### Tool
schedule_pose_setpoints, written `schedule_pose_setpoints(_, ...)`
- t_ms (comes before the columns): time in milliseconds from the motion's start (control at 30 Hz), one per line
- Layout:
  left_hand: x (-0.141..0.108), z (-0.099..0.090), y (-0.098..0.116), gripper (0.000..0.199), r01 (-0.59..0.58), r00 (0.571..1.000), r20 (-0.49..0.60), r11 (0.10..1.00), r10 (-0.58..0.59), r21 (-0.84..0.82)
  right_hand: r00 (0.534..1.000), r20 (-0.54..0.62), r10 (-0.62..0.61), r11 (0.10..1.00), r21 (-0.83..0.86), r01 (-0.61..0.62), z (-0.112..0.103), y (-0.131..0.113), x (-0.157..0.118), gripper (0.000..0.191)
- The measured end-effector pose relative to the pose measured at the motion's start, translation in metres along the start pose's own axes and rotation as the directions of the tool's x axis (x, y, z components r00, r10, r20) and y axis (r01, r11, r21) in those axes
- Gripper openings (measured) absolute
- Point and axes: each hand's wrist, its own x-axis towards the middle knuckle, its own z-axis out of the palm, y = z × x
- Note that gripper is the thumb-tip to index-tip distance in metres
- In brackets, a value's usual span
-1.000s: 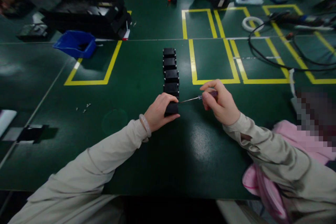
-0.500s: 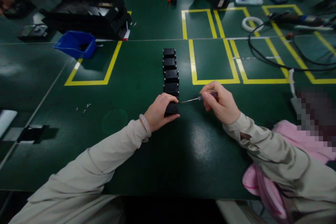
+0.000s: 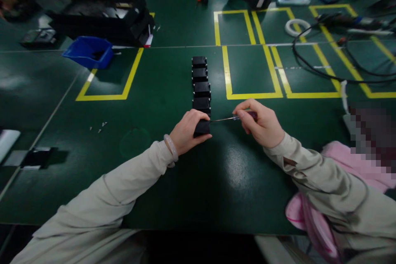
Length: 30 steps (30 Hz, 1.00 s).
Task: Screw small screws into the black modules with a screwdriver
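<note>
Green table (image 3: 167,198); left hand (image 3: 188,131) gripping black block (image 3: 202,128), right hand (image 3: 259,123) closed round screwdriver (image 3: 246,116).

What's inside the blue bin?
Inside the blue bin there's something dark, but I can't tell what. The bin's own walls hide the rest.

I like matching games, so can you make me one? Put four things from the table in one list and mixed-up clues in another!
Things:
1. Screwdriver
2. Blue bin
3. White ring
4. Front block

Clues:
A. Held in the left hand
B. Partly over yellow tape, beside a black cable
C. Held in the right hand
D. Just in front of the big black trays

Right pairs: 1-C, 2-D, 3-B, 4-A
</note>
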Motion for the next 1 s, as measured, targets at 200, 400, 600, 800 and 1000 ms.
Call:
schedule_pose_setpoints(200, 0.0001, -0.0004, -0.0001, 0.037, 0.001, 1.0, 0.003, 1.0, -0.001, -0.002, 1.0, -0.011, 0.008, 0.999, 0.041, -0.007, 0.0012, -0.0002, -0.0009, 0.01)
schedule_pose_setpoints(400, 0.0, -0.0004, -0.0002, 0.036, -0.021, 1.0, -0.012, 1.0, 0.021, 0.002, 0.999, 0.004, 0.031, 0.999, 0.043, -0.032, 0.0015, 0.0014, -0.0015, 0.013)
schedule_pose_setpoints(600, 0.0006, -0.0008, -0.0002, 0.037, -0.008, 1.0, 0.002, 1.0, 0.008, 0.003, 0.999, -0.021, 0.026, 0.998, 0.064, -0.024, 0.0017, 0.0012, -0.0008, 0.011)
schedule_pose_setpoints(800, 0.0001, -0.0004, -0.0004, 0.037, -0.028, 1.0, -0.012, 1.0, 0.028, 0.001, 1.0, -0.023, -0.017, 0.999, 0.032, 0.018, 0.0006, -0.0005, -0.001, 0.01)
schedule_pose_setpoints(1000, 0.0003, -0.0003, -0.0002, 0.037, -0.024, 1.0, -0.011, 1.0, 0.024, 0.001, 0.999, -0.009, 0.033, 0.997, 0.077, -0.032, 0.002, 0.0023, -0.0013, 0.012)
